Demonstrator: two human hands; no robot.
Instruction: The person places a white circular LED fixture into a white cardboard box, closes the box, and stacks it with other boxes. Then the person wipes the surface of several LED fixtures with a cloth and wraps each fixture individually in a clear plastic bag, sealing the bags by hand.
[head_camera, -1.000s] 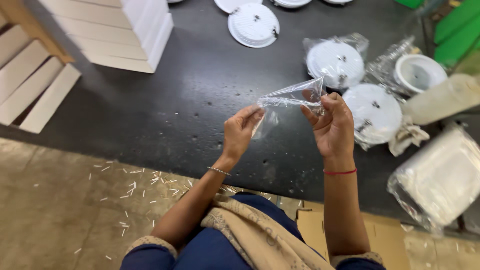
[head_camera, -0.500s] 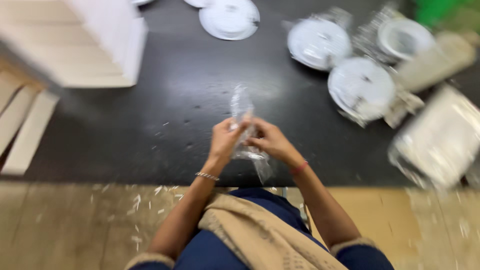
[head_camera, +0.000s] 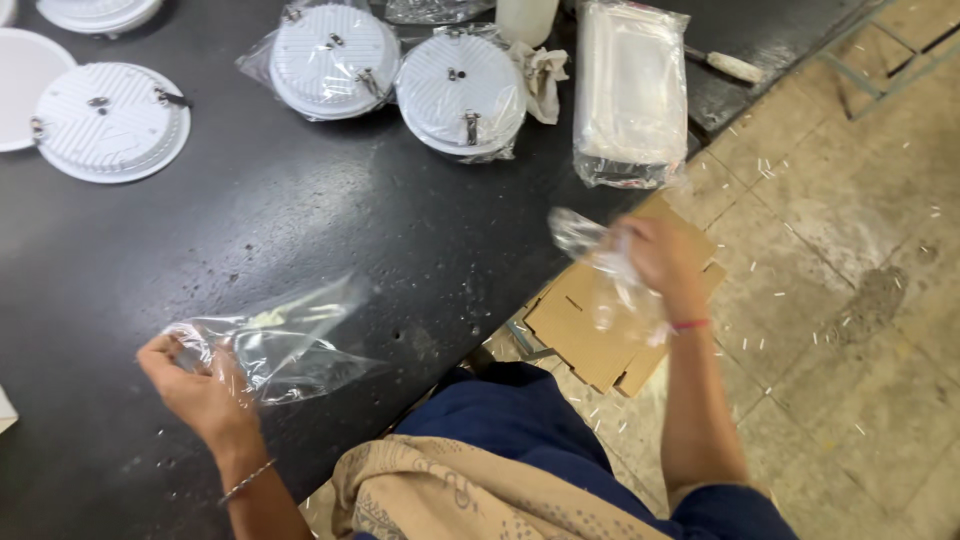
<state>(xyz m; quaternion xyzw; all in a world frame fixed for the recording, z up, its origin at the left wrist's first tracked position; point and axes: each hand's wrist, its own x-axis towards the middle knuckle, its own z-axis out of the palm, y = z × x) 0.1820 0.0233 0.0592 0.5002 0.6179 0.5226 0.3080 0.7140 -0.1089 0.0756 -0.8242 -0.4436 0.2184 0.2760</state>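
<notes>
Left hand (head_camera: 200, 385) pinches clear empty plastic bag (head_camera: 285, 345); right hand (head_camera: 655, 255) grips crumpled clear film (head_camera: 590, 240). Two round white fixtures (head_camera: 460, 90) bagged far; one (head_camera: 110, 120) bare.

Single head-worn camera, looks steeply down from above person's own lap; no second view to overlap. Dark table (head_camera: 330, 220) fills upper left of frame, its edge running diagonally; tiled floor (head_camera: 860, 330) fills right. Left hand (head_camera: 195, 385) low in frame, close; right hand (head_camera: 655, 255) blurred, out past table edge. Near view, arm's reach
</notes>
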